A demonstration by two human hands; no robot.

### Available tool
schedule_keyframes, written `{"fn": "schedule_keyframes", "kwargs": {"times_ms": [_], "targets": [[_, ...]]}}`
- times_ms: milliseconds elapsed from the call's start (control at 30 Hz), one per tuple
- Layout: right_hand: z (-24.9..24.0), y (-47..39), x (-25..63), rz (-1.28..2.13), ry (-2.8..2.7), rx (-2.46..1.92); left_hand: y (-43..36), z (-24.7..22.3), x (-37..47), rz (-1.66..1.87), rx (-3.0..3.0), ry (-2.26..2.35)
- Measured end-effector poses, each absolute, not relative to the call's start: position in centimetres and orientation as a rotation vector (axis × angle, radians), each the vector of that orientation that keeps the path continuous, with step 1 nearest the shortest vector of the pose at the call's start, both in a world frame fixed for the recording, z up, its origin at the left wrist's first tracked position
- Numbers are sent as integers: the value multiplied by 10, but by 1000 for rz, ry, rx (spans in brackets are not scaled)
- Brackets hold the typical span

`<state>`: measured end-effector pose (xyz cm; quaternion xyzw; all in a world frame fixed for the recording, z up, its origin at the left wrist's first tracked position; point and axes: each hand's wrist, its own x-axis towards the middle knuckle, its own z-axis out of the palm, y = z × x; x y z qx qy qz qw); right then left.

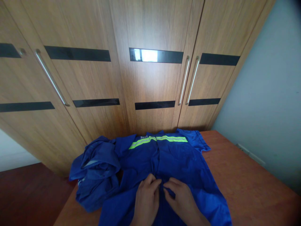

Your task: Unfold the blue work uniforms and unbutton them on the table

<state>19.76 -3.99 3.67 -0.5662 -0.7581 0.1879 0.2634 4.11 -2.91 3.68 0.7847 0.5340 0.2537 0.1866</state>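
A blue short-sleeved work garment (188, 163) lies spread on a reddish-brown wooden table, with a yellow-green reflective strip (172, 138) across its chest. Along the garment's front middle, low in the view, my left hand (147, 195) pinches the blue cloth between thumb and fingers. Just to its right, my right hand (180, 196) also pinches the cloth at the front opening, its thumb and forefinger bent together. The two hands' fingertips are close but apart. Any fastener between them is too small to make out.
A crumpled heap of blue cloth (98, 172) lies left of the garment. The wooden table (225, 163) meets a tall wardrobe (150, 81) with metal handles behind it. A pale wall (265, 94) stands at the right, and reddish floor (30, 194) shows at the lower left.
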Motion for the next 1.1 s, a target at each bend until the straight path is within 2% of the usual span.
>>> {"fn": "schedule_keyframes", "kwargs": {"times_ms": [600,867,1100], "targets": [[22,-30,193,361,-1852,-1605,-30,45,38,765,2132,1433],[44,-16,231,381,-1555,-1502,-22,50,14,1041,2077,1355],[74,-1,281,245,-1397,-1424,-10,72,-22,1332,2040,1357]]}}
